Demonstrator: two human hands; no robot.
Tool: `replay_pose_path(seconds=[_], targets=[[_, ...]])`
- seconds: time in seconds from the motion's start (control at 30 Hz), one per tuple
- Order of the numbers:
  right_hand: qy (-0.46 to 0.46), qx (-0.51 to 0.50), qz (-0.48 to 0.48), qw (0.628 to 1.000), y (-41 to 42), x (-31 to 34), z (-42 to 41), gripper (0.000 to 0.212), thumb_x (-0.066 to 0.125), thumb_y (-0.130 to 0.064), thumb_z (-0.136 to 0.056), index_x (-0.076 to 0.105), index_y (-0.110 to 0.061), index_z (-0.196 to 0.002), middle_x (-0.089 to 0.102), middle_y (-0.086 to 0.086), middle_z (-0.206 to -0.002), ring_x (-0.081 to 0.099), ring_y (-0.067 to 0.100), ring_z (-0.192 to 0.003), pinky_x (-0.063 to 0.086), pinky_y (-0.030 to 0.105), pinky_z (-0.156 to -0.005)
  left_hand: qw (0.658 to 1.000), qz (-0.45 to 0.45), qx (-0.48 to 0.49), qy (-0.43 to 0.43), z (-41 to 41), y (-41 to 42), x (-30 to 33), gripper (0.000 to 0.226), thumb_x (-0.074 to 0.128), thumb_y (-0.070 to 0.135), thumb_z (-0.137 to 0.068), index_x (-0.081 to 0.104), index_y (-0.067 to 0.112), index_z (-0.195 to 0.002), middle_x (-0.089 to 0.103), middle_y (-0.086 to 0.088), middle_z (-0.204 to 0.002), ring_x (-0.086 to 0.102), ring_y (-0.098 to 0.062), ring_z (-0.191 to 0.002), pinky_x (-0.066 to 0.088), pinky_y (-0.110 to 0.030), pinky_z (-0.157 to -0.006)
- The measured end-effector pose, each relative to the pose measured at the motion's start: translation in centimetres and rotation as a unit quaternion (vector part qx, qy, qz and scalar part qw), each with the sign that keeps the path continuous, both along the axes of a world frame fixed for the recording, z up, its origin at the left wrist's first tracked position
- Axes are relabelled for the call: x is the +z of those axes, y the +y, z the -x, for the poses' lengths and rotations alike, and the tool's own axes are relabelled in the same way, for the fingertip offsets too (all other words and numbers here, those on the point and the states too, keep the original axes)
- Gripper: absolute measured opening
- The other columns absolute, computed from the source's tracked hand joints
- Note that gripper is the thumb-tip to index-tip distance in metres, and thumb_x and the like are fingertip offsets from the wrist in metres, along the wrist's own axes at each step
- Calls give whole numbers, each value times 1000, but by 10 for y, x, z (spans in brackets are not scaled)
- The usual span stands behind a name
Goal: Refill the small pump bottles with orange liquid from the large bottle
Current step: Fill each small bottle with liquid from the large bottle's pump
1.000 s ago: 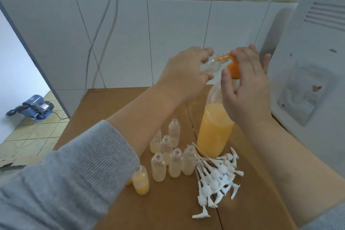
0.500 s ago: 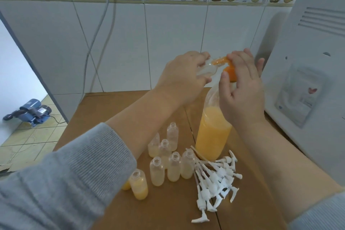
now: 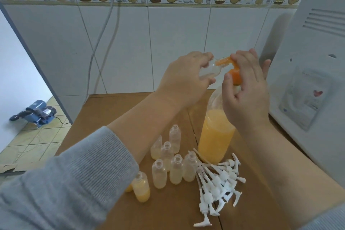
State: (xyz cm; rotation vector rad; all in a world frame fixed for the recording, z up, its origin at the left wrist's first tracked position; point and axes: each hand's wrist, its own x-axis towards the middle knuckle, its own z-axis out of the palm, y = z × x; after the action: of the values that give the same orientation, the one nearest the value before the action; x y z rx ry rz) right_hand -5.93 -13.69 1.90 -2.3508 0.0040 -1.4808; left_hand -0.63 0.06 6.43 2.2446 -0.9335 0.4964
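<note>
Mid-frame: left hand (image 3: 183, 78) curled round a small clear bottle (image 3: 211, 70), tipped sideways with its mouth at the orange pump spout (image 3: 223, 61). Right hand (image 3: 246, 87) on the orange pump head (image 3: 236, 76) atop the big bottle (image 3: 216, 136), fingers bent over it, thumb alongside. Big bottle upright on the table (image 3: 104, 110), roughly half full of orange liquid. Lower centre: cluster of open small bottles (image 3: 169, 160), one filled orange (image 3: 142, 189) at lower left of them. Heap of white pumps (image 3: 218, 179) just right of the cluster.
</note>
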Motion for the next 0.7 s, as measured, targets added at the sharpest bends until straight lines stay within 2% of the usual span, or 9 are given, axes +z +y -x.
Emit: replay_pose_path(seconds=[0.17, 0.3, 0.43, 0.57, 0.7], targets=[[9, 1, -9, 1000, 0, -4, 2, 37, 41, -21, -94, 54, -8, -126, 54, 7, -132, 33, 22, -138, 1, 29, -118, 1000, -8, -4, 13, 2, -2, -5, 49, 64, 31, -85, 52, 22, -131, 58, 10, -117, 42, -6, -87, 34, -19, -82], [32, 0, 16, 999, 0, 5, 2, 40, 39, -28, -95, 53, -7, -126, 54, 7, -133, 30, 24, -140, -1, 28, -117, 1000, -28, 4, 1, -1, 3, 3, 44, 65, 34, -84, 54, 24, -126, 57, 12, -112, 42, -7, -84, 34, -22, -79], [14, -2, 4, 1000, 2, 13, 5, 43, 36, -33, -96, 55, -6, -125, 54, 8, -133, 29, 25, -140, -1, 27, -117, 1000, -10, 3, -21, 2, 2, 8, 46, 65, 34, -84, 54, 23, -127, 58, 12, -110, 42, -7, -83, 37, -23, -80], [10, -5, -1, 1000, 3, 6, 4, 40, 39, -29, -95, 52, -8, -127, 52, 8, -134, 31, 23, -140, 1, 29, -118, 999, 17, 1, -37, 6, 0, 0, 43, 63, 33, -85, 56, 20, -126, 59, 10, -106, 41, -6, -81, 40, -24, -79], [20, -3, 3, 1000, 1, -2, 3, 40, 39, -25, -95, 52, -6, -128, 52, 9, -134, 32, 23, -138, 0, 26, -118, 1000, 0, 1, -26, 6, -2, -7, 46, 63, 30, -86, 54, 18, -129, 60, 7, -113, 51, -13, -95, 42, -27, -87]])
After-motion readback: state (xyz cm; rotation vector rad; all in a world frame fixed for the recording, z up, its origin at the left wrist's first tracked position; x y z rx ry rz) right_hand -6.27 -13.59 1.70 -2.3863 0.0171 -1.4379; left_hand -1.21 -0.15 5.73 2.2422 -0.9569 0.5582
